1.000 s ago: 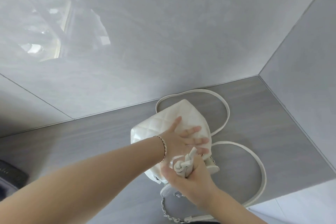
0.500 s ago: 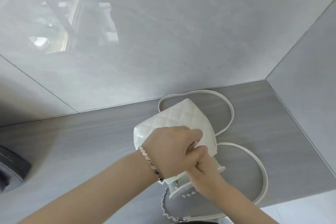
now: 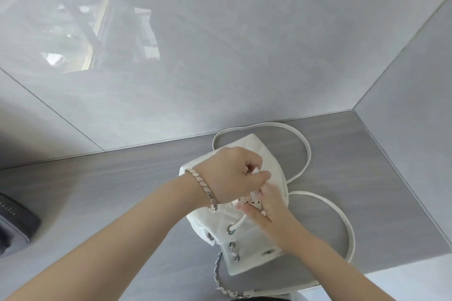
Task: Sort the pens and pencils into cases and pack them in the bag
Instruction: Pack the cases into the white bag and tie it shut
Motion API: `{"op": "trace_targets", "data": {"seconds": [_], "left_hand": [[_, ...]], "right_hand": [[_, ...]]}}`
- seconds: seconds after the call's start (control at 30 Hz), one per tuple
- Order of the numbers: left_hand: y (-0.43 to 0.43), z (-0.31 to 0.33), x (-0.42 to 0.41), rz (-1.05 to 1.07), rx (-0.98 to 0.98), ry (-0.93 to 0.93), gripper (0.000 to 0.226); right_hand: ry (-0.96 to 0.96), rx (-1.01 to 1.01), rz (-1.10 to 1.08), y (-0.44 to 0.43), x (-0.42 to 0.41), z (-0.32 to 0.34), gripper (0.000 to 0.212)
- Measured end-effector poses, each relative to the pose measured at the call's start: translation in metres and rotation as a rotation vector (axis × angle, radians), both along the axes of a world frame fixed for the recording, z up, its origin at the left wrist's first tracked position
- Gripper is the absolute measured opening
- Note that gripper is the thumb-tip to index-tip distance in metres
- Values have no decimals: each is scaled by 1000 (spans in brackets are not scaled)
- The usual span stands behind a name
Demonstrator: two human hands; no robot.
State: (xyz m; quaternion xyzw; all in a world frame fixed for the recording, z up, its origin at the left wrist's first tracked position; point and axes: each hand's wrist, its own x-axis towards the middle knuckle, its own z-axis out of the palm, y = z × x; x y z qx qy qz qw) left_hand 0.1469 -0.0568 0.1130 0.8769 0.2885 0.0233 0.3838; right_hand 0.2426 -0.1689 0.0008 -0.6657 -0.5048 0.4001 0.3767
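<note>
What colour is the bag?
The bag is white, quilted in diamonds; head view.

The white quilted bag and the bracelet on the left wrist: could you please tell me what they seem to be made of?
White quilted bag: likely leather or faux leather, glossy; stitched diamonds catch soft highlights. Its drawstring, pinched by the left hand and right hand, looks like matching white cord. Segmented bracelet: apparently polished metal, its flat links reflecting light.

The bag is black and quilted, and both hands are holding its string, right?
No, the head view shows the quilted bag is white, not black. The left hand and right hand do both grip its drawstring.
</note>
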Motion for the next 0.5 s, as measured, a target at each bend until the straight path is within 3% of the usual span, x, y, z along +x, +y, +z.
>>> {"op": "trace_targets", "data": {"seconds": [0.07, 0.2, 0.37, 0.43, 0.5], "left_hand": [[4, -1, -4, 31, 2, -23, 47], [1, -2, -8, 51, -49, -24, 45], [-10, -8, 3, 18, -85, 40, 45], [-16, -16, 6, -12, -75, 95, 45], [-18, -23, 8, -53, -60, 136, 45]], "right_hand": [[-62, 82, -52, 2, 5, 16, 44], [-87, 102, 38, 8, 15, 47, 5], [-106, -90, 129, 11, 10, 38, 42], [-56, -127, 117, 6, 6, 27, 37], [-40, -143, 119, 3, 4, 16, 18]]}}
